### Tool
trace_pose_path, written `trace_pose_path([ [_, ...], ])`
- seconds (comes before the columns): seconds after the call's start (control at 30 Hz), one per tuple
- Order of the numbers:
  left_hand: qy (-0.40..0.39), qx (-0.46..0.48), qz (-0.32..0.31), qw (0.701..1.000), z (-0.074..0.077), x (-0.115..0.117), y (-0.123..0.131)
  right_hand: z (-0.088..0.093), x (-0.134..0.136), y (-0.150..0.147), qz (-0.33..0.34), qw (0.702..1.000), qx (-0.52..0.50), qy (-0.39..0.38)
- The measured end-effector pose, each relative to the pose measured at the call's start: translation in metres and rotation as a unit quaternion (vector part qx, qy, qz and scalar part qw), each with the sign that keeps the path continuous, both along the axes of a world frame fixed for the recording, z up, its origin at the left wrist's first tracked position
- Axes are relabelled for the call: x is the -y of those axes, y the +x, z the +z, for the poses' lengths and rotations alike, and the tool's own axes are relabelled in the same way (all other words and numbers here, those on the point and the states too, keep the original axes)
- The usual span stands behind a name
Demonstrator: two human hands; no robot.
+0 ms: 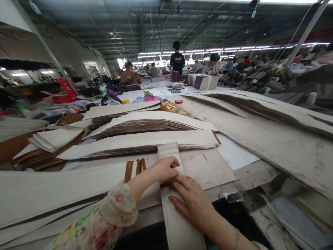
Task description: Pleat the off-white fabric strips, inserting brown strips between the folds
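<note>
A long white strip (177,222) runs from the table's near edge toward the bottom of the view, with a stack of white strips (168,148) beyond it. My right hand (187,194) lies on the near strip, its fingers stretched out and slightly apart. Close above it, my left hand (168,169) is closed, thumb and fingers curled together; what they pinch, if anything, is hidden. A narrow brown edge (164,185) crosses the strip beneath my hands. Several short brown strips (135,168) lie to the left of my left wrist.
Fanned stacks of white, brown-edged strips (140,141) spread across the table ahead. A lidded jar (179,107) and a yellow tub (169,107) stand behind them. More long pieces (281,107) lie to the right. Other people work farther back.
</note>
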State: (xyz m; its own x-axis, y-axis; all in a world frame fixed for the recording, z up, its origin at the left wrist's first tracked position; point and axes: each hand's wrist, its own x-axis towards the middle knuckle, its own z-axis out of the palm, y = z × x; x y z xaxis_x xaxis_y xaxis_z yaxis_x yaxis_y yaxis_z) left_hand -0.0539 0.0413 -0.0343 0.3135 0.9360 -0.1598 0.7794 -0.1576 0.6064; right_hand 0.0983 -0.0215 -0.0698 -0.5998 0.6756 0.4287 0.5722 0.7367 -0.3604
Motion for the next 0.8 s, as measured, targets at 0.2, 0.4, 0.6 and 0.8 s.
trace_pose_path([
  [0.2,0.052,-0.028,-0.018,0.998,0.001,0.004,0.006,0.0,0.0,0.0,0.003,1.0,-0.006,-0.015],
  [0.4,0.135,-0.086,-0.067,0.985,0.0,0.015,0.007,-0.004,0.001,0.0,-0.012,0.999,-0.03,0.018],
  [0.6,0.187,-0.132,-0.118,0.966,-0.005,0.022,0.007,-0.005,0.002,0.0,-0.032,0.998,-0.028,0.041],
  [0.8,0.184,-0.17,-0.141,0.958,0.0,0.029,0.01,-0.007,0.0,0.0,-0.038,0.998,-0.031,0.042],
])
